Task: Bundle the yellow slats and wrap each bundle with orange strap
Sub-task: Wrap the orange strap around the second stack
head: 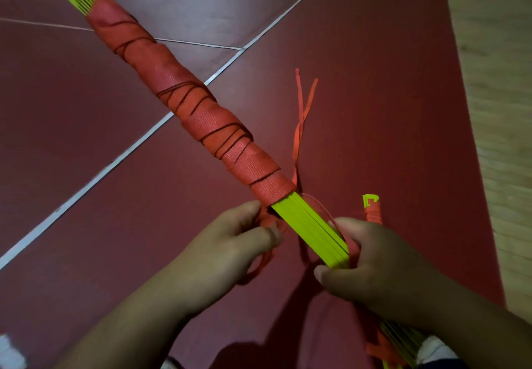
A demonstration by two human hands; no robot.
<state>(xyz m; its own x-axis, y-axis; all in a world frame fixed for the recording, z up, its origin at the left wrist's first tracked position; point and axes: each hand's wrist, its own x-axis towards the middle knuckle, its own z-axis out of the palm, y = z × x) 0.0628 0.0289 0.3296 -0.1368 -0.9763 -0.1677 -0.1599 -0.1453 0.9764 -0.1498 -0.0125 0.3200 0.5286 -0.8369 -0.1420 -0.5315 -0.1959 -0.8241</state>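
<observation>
Spanning the red floor [359, 109] diagonally, a bundle of yellow slats [311, 230] was found wrapped in orange strap [201, 115] along most of its length. The near bare end was clasped by the right hand [371, 265]; the strap tail was pinched by the left hand [230, 242]. Slackened tension was judged likely to loosen the last turns. A second bundle [372, 210] was noted beside.

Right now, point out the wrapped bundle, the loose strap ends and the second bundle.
wrapped bundle [218, 126]: head view, on the orange wrapping midway along.
loose strap ends [300, 109]: head view, on the strips lying beyond the bundle.
second bundle [373, 211]: head view, on its wrapped tip above the right hand.
</observation>
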